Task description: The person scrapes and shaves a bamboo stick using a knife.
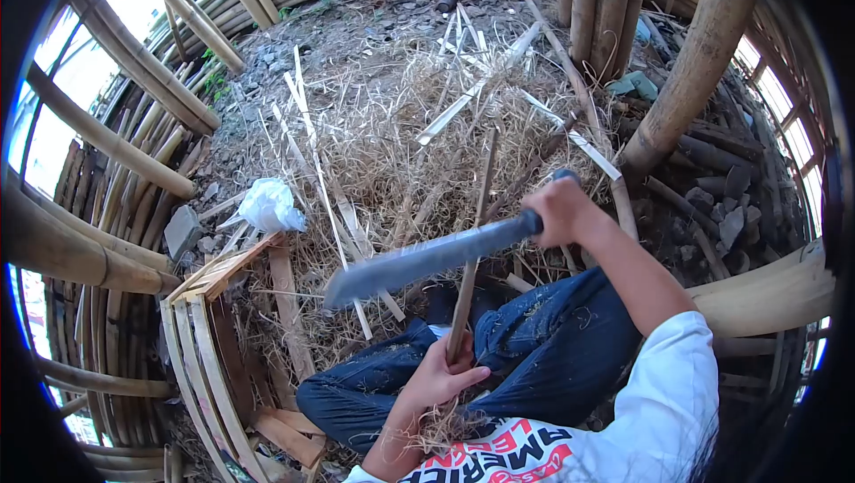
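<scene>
Right hand (559, 212) grips machete (427, 260), blade raised across lap | left hand (438, 376) clasps bamboo stick (472, 251) low, upright above knees | stick looks stiff, light, splintery: hold near base | shavings (401, 153) on ground

You sit in an outdoor bamboo workshop. Thick tan bamboo poles (134, 60) ring you. Pale split strips (472, 91) and dry straw-like shavings (401, 153) cover the dirt ground (356, 28).

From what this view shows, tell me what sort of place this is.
Probably an outdoor bamboo-working spot. Thick bamboo poles ring the dirt ground, shavings and split strips lie about, and the right hand swings a machete at a stick held by the left hand.
</scene>
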Tool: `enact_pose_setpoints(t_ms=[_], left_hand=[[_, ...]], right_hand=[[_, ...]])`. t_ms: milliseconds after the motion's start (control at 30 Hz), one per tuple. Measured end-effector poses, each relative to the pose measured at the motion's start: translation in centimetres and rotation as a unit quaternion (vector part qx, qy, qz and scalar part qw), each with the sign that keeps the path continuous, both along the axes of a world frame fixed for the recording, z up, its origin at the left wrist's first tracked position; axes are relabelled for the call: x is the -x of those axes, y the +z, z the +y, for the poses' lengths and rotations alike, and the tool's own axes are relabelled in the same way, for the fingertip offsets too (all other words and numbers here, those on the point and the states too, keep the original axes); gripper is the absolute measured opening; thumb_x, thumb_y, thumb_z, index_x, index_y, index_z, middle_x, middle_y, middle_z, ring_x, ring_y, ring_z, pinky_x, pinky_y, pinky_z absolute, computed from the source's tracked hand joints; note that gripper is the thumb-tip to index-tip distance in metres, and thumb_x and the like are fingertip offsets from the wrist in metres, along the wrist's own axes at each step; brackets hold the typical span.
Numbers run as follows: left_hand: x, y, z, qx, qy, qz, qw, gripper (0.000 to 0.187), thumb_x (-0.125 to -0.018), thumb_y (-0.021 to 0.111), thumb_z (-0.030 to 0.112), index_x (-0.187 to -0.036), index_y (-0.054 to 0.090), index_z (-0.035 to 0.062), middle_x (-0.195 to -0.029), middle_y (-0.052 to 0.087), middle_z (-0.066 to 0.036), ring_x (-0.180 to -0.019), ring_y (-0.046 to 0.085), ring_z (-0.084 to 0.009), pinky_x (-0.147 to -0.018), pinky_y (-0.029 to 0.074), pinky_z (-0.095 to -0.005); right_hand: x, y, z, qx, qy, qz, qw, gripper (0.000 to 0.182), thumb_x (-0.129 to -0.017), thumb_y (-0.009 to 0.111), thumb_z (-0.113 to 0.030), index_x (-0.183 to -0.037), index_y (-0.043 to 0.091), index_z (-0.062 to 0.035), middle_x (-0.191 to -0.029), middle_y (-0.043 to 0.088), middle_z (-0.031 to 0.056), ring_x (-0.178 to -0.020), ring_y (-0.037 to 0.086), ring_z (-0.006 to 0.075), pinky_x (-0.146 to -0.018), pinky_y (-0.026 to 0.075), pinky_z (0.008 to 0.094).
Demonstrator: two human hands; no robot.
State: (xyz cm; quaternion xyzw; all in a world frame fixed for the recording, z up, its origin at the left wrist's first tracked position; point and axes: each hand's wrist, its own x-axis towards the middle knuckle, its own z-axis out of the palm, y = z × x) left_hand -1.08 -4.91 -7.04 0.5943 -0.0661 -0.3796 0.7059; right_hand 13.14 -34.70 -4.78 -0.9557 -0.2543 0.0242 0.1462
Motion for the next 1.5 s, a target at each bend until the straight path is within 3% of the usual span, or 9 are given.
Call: enact_pose_setpoints(t_ms=[67,467,600,867,933,1167,1300,1367,1500], left_hand=[[-0.5,-0.5,0.1,-0.018,0.032,-0.025,0.999,0.037,-0.079,0.076,0.006,-0.093,0.043,0.0076,-0.062,0.029,0.009,-0.055,0.027,-0.0023,-0.05,0.024,-0.0216],[0.2,0.5,0.2,0.001,0.015,0.018,1.0,0.038,-0.076,0.077,0.003,-0.096,0.045,0.0089,-0.061,0.029,0.01,-0.054,0.028,-0.0018,-0.053,0.024,-0.0207],[0.0,-0.7,0.4,-0.011,0.016,-0.008,1.0,0.04,-0.075,0.077,0.001,-0.095,0.044,0.0089,-0.061,0.029,0.01,-0.055,0.028,-0.0016,-0.053,0.025,-0.0209],[0.1,0.1,0.2,0.005,0.015,0.024,1.0,0.039,-0.075,0.077,0.001,-0.093,0.044,0.0095,-0.061,0.028,0.01,-0.055,0.027,-0.0017,-0.053,0.024,-0.0214],[0.4,1.5,0.2,-0.035,0.036,0.001,0.999,0.04,-0.074,0.079,0.004,-0.092,0.044,0.0089,-0.061,0.028,0.01,-0.055,0.026,-0.002,-0.052,0.024,-0.0219],[0.6,0.2,0.3,-0.029,0.016,-0.028,0.999,0.038,-0.075,0.079,0.006,-0.092,0.044,0.008,-0.061,0.03,0.01,-0.055,0.027,-0.0023,-0.051,0.024,-0.0214],[0.4,0.3,-0.7,-0.049,0.002,-0.028,0.998,0.039,-0.074,0.079,0.005,-0.093,0.045,0.0085,-0.061,0.03,0.01,-0.056,0.027,-0.0023,-0.053,0.024,-0.0215],[0.3,0.7,-0.8,-0.083,0.0,-0.036,0.996,0.039,-0.074,0.079,0.005,-0.094,0.045,0.0084,-0.062,0.03,0.01,-0.056,0.027,-0.0025,-0.053,0.024,-0.0214],[0.3,1.6,-0.4,-0.129,0.022,-0.075,0.989,0.039,-0.076,0.078,0.01,-0.094,0.043,0.0064,-0.063,0.031,0.008,-0.057,0.029,-0.0043,-0.052,0.026,-0.0222]], right_hand=[[-0.5,-0.6,-1.6,0.046,-0.098,-0.032,0.994,0.018,-0.058,0.07,-0.025,-0.071,0.065,-0.013,-0.07,0.067,0.0112,-0.07,0.068,0.0308,-0.069,0.054,0.0419],[-0.3,0.5,0.1,0.026,0.003,-0.068,0.997,0.021,-0.058,0.07,-0.023,-0.074,0.064,-0.0107,-0.069,0.067,0.0114,-0.071,0.068,0.0301,-0.065,0.053,0.0428],[-0.8,-0.1,-2.9,0.022,-0.19,-0.065,0.979,0.019,-0.063,0.07,-0.023,-0.076,0.065,-0.0109,-0.073,0.068,0.0131,-0.074,0.068,0.0328,-0.07,0.054,0.0453],[1.5,0.9,1.9,0.018,-0.015,0.027,0.999,0.024,-0.064,0.071,-0.025,-0.083,0.067,-0.011,-0.074,0.068,0.0143,-0.075,0.069,0.0329,-0.072,0.055,0.0431],[0.6,0.9,1.9,0.009,0.019,-0.039,0.999,0.023,-0.056,0.072,-0.025,-0.072,0.063,-0.0117,-0.064,0.064,0.0126,-0.067,0.067,0.0336,-0.064,0.054,0.0425],[0.5,-0.2,-3.5,-0.026,-0.219,-0.042,0.974,0.016,-0.068,0.068,-0.022,-0.079,0.069,-0.01,-0.072,0.068,0.0162,-0.075,0.069,0.0324,-0.074,0.055,0.0443],[2.8,2.0,0.2,-0.004,-0.144,0.021,0.989,0.023,-0.066,0.07,-0.026,-0.079,0.067,-0.0084,-0.076,0.068,0.0164,-0.076,0.069,0.0321,-0.075,0.055,0.0439],[2.2,2.5,1.6,0.1,-0.052,0.043,0.993,0.026,-0.064,0.072,-0.028,-0.082,0.067,-0.01,-0.08,0.069,0.0142,-0.078,0.069,0.031,-0.077,0.055,0.0421],[-0.5,2.0,-0.5,0.071,-0.124,0.018,0.99,0.025,-0.062,0.074,-0.028,-0.079,0.068,-0.0112,-0.08,0.069,0.0121,-0.08,0.069,0.0297,-0.078,0.055,0.0417]])
